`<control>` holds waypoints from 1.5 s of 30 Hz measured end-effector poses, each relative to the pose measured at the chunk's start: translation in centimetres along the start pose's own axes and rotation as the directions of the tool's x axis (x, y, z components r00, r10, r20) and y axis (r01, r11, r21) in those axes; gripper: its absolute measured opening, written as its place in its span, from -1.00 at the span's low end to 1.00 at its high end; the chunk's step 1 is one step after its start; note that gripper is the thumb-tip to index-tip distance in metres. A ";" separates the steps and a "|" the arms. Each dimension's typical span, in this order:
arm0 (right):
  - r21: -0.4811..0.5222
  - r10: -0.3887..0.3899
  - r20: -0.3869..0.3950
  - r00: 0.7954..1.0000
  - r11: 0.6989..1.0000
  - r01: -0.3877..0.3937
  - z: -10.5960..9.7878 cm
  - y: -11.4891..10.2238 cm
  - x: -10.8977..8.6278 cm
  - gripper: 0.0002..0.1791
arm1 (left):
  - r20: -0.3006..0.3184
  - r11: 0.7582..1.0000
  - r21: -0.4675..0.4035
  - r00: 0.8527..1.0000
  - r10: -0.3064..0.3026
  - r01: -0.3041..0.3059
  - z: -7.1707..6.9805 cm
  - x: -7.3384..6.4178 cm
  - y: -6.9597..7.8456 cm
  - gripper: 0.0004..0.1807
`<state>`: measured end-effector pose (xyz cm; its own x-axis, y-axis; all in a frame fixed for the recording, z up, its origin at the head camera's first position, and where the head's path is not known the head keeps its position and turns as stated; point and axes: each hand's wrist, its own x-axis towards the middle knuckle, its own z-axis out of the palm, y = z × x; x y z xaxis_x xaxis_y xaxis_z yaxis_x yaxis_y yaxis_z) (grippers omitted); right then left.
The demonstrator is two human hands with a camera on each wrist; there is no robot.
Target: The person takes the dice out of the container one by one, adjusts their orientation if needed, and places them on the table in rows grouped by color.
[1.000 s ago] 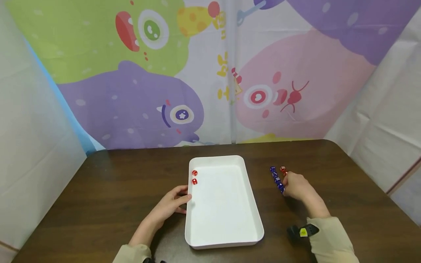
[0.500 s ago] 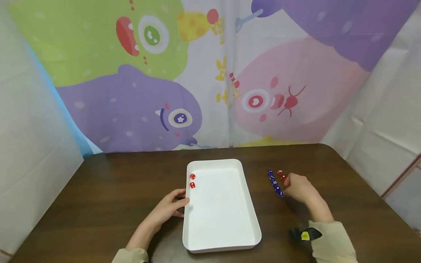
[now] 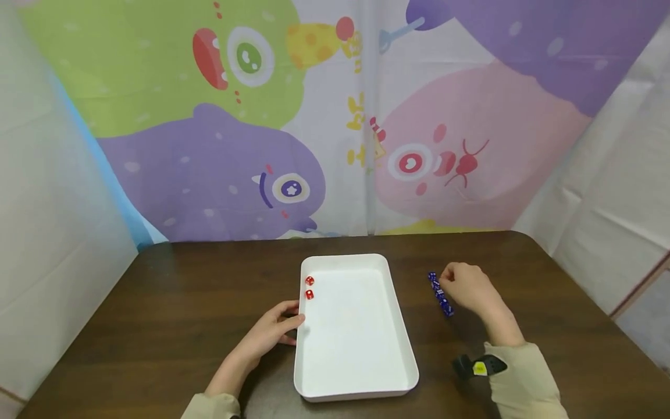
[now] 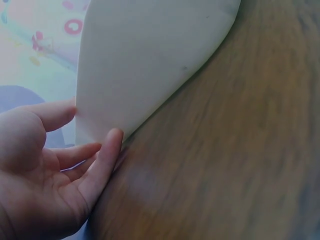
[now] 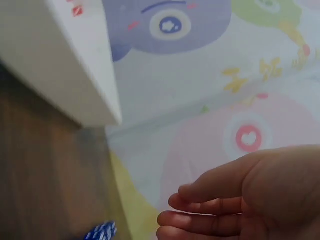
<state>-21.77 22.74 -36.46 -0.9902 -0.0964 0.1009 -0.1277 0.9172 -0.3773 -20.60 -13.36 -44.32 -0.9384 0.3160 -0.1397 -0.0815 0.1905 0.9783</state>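
A white tray [image 3: 356, 326] lies lengthwise on the dark table. Two red dice [image 3: 310, 287] sit inside it, by the left wall. My left hand [image 3: 272, 329] holds the tray's left side, thumb at the rim and fingertips against the outer wall, as the left wrist view shows. To the right of the tray runs a slanting row of blue dice [image 3: 441, 294]. My right hand [image 3: 468, 288] is just right of that row, near its far end, with thumb and index tips together. Any red dice there are hidden by the hand; I cannot tell whether the fingertips pinch one.
The brown wooden table [image 3: 209, 291] ends at a cartoon-printed curtain [image 3: 340, 145] behind it, with white sheets at both sides. A black strap with a yellow tag [image 3: 480, 368] is at the right wrist.
My right hand has shifted slightly away from me and to the left, covering the red dice seen earlier beside the blue row. The left hand and tray keep their places.
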 end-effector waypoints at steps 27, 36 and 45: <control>0.108 -0.232 -0.002 0.973 0.967 0.231 4.1 -10.2 5.0 -0.88 | 0.018 1.000 -0.010 1.000 0.016 -0.016 -0.2 0.3 -0.7 -0.45; 0.043 -0.303 -0.008 0.953 0.952 0.303 6.3 -12.2 6.0 -0.88 | 0.030 0.999 -0.019 0.999 0.029 -0.028 -0.3 0.5 -0.7 -0.45; 0.011 -0.384 0.032 0.923 0.923 0.384 8.4 -13.7 6.2 -0.87 | 0.021 0.999 -0.017 0.999 0.031 -0.030 -0.2 0.4 -0.6 -0.46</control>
<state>-26.64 6.36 -38.43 -0.8663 -0.4537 0.2091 -0.4991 0.8054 -0.3199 -21.01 -13.55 -44.91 -0.9333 0.3408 -0.1129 -0.0589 0.1648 0.9846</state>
